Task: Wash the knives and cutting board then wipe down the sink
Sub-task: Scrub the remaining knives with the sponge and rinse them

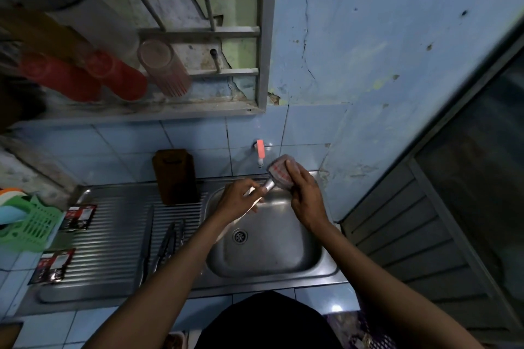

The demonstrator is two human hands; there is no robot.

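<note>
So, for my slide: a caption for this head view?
Over the sink, left hand holds a knife while right hand scrubs it with a sponge.

Both hands [272, 198] raised (fingers curled)

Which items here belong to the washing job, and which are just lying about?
Job: steel knife in left hand; pink-white sponge in right hand; brown cutting board; knives on drainboard; steel sink.
Lying about: red cups; green basket; sachets.

Pale blue wall tiles [113, 147], a brown cutting board [176, 176], red cups [113, 76], a green basket [34, 224], a pink-handled tap [260, 150].
</note>
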